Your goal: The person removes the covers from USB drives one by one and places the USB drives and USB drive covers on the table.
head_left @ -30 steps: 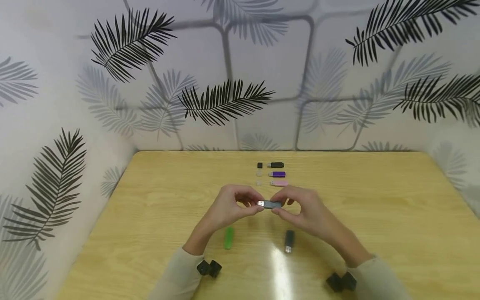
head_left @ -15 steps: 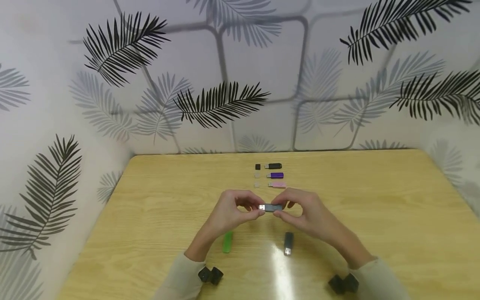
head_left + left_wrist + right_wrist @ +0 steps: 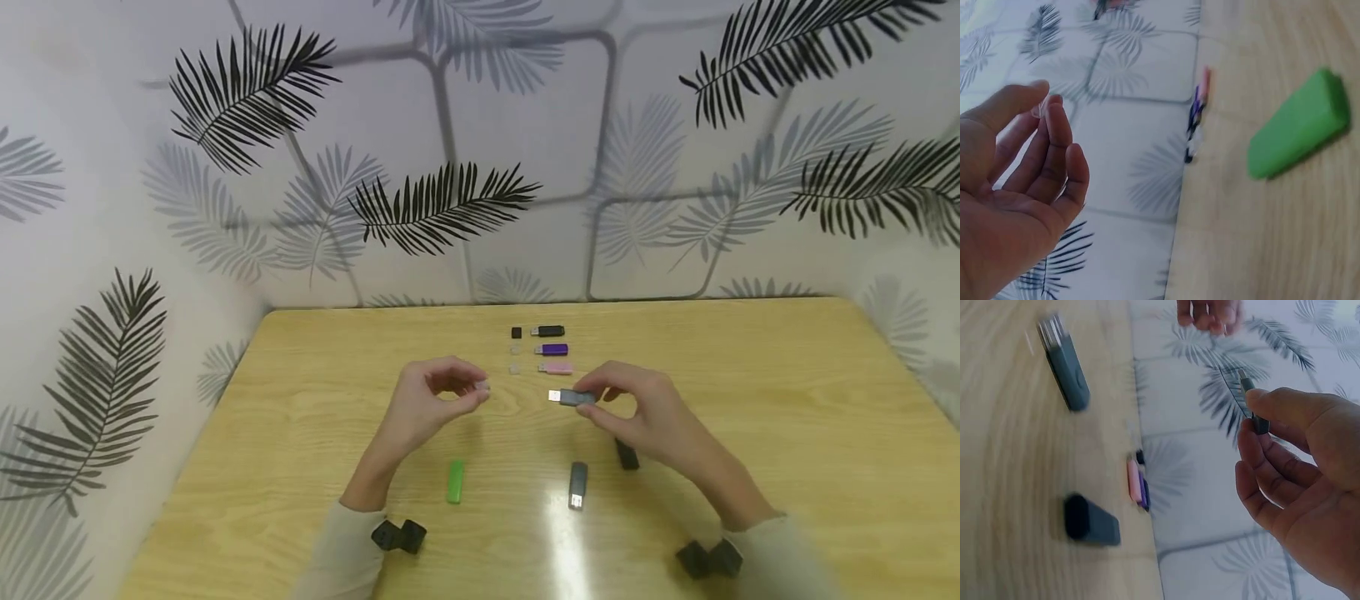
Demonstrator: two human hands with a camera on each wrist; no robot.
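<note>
In the head view my right hand (image 3: 645,412) pinches a grey USB flash drive (image 3: 567,397) by its rear end, the bare metal plug pointing left. My left hand (image 3: 427,408) pinches a small clear cap (image 3: 482,385) between thumb and fingertips, apart from the drive. The cap shows faintly in the left wrist view. Below the hands a second grey flash drive (image 3: 577,483) lies with its plug toward me. Left of it lies a green block-shaped piece (image 3: 455,482). A dark piece (image 3: 627,455) lies partly hidden under my right hand.
At the back of the wooden table (image 3: 330,367) lie a black flash drive (image 3: 551,331), a purple one (image 3: 555,350) and a pink one (image 3: 558,367), plugs left. Beside them are a black cap (image 3: 516,332) and two clear caps (image 3: 513,369). A leaf-patterned wall stands behind.
Both hands were together at the grey flash drive. They have now parted: the left went left with the clear cap, the right went right with the drive. The dark piece has come into view.
</note>
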